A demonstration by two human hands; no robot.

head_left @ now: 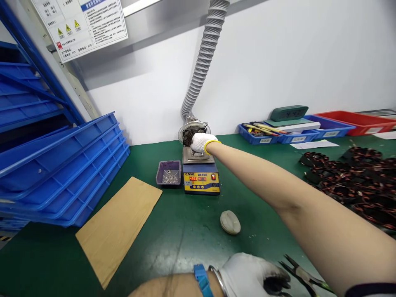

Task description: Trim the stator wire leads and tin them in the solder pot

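My right hand (202,142), in a white glove, reaches far out over the top of a solder pot (201,175) with a blue and yellow front and red digits. Its fingers are curled downward above the pot's opening, and what they hold is hidden. My left hand (250,276), also gloved and with dark-stained fingertips, rests low at the near table edge with its fingers bent. Small cutters (301,274) lie just to its right. A blue band and a metal bracelet sit on the left wrist.
Stacked blue trays (62,173) fill the left side. A cardboard sheet (119,225), a purple dish of metal bits (168,172) and a pale oval lump (230,222) lie on the green mat. Dark wound coils (355,177) are heaped at the right. Behind the pot stand a fan and grey duct (202,62).
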